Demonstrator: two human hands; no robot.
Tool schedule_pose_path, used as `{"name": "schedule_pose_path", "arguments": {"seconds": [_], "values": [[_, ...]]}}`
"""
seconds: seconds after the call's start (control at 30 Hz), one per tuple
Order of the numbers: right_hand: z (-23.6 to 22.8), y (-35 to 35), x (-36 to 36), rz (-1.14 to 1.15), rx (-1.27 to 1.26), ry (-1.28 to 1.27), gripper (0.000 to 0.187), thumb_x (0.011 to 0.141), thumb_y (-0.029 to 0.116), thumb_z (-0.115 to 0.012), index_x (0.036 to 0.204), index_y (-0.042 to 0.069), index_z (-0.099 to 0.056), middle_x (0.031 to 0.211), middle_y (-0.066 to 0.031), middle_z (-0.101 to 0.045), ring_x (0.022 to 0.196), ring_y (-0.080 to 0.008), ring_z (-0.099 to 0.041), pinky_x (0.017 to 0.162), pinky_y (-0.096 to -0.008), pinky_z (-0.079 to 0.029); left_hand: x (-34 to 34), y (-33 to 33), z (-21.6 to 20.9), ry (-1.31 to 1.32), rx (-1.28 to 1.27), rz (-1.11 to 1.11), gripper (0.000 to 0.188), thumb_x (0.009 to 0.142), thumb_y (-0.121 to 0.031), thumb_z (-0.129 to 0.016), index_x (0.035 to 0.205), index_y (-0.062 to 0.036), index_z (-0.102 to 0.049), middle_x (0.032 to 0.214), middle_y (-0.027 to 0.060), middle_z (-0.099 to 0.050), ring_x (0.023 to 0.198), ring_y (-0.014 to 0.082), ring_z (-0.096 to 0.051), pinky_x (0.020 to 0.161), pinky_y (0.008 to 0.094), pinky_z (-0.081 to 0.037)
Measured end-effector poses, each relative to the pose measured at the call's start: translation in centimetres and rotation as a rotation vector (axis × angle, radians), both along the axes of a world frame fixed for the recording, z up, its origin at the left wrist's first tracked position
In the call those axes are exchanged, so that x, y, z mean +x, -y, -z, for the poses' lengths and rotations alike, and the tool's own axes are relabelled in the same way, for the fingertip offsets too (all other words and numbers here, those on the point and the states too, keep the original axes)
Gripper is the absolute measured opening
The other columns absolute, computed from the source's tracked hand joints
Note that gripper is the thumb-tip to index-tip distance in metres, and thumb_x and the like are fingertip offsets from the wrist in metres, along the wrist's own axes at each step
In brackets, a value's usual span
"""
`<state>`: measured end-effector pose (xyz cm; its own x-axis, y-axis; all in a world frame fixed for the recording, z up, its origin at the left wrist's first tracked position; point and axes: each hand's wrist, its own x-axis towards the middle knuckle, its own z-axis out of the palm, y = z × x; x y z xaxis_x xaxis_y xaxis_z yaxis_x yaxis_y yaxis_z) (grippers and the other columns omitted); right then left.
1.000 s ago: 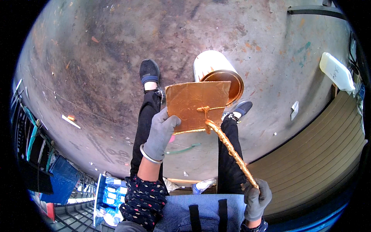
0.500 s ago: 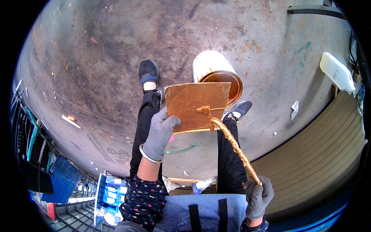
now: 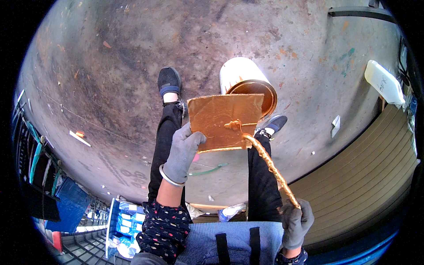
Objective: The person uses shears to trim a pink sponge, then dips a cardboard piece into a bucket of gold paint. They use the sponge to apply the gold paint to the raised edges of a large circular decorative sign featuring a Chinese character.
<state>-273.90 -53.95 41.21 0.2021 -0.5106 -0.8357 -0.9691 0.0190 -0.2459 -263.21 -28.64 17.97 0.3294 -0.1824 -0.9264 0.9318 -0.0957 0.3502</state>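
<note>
My left hand (image 3: 182, 150), in a grey glove, grips the lower left corner of a flat cardboard piece (image 3: 216, 112) with a wet, copper-brown face. On that face lies a thick gold blob (image 3: 233, 124) with a thin line running right from it. In my gloved right hand (image 3: 297, 224) is the lower end of a curved rod (image 3: 271, 165) thickly coated in gold paint. Its bent upper tip meets the cardboard's lower right part, just below the blob. Behind the cardboard stands a white bucket (image 3: 240, 70), coated copper-brown inside and partly hidden by it.
Both my shoes rest on the stained concrete floor (image 3: 110, 88), either side of the cardboard. Brown ridged sheets (image 3: 357, 176) lie at the right, with a white jug (image 3: 383, 83) beyond. A blue crate (image 3: 126, 225) holding blue-and-white packs is at lower left. A green strip (image 3: 210, 170) lies between my legs.
The rod's tip has shifted very slightly right, and the drip hanging beneath it looks shorter. Both hands keep their holds, almost in place.
</note>
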Motion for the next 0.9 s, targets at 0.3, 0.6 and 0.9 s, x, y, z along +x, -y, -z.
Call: {"name": "schedule_pose_path", "arguments": {"seconds": [0.3,0.6,0.9], "values": [[7.0,0.5,1.9,0.059,-0.141,0.034,0.036,0.108,0.034,-0.059,0.115,-0.001,-0.066,0.071,0.0047,-0.053,0.057,-0.0018,-0.043,0.053,-0.0198,-0.035,-0.6,-1.2,0.2,0.021,0.146,-0.222,0.025,0.088,-0.001,-0.057,0.107,0.0032,-0.072,0.095,0.001,-0.069,0.083,0.0073,-0.057,0.076,0.0244,-0.046],[28.7,-1.8,7.0,-0.936,-0.336,0.013,0.027,0.104,0.03,-0.058,0.093,0.005,-0.057,0.082,-0.0222,-0.071,0.082,-0.0426,-0.072,0.07,-0.0521,-0.055,-0.5,-1.1,-0.5,0.042,0.176,-0.273,0.021,0.088,-0.002,-0.057,0.103,0.0033,-0.071,0.095,0.0015,-0.069,0.083,0.0086,-0.057,0.078,0.0255,-0.046],[25.2,1.4,4.0,-0.532,-0.183,0.199,0.024,0.103,0.027,-0.061,0.107,0.004,-0.068,0.082,-0.0185,-0.069,0.075,-0.0336,-0.07,0.066,-0.0441,-0.052,-1.1,-1.9,-0.5,0.085,0.145,-0.216,0.019,0.088,-0.001,-0.057,0.1,0.0028,-0.071,0.092,0.0016,-0.069,0.083,0.0083,-0.056,0.078,0.0255,-0.046]]}}
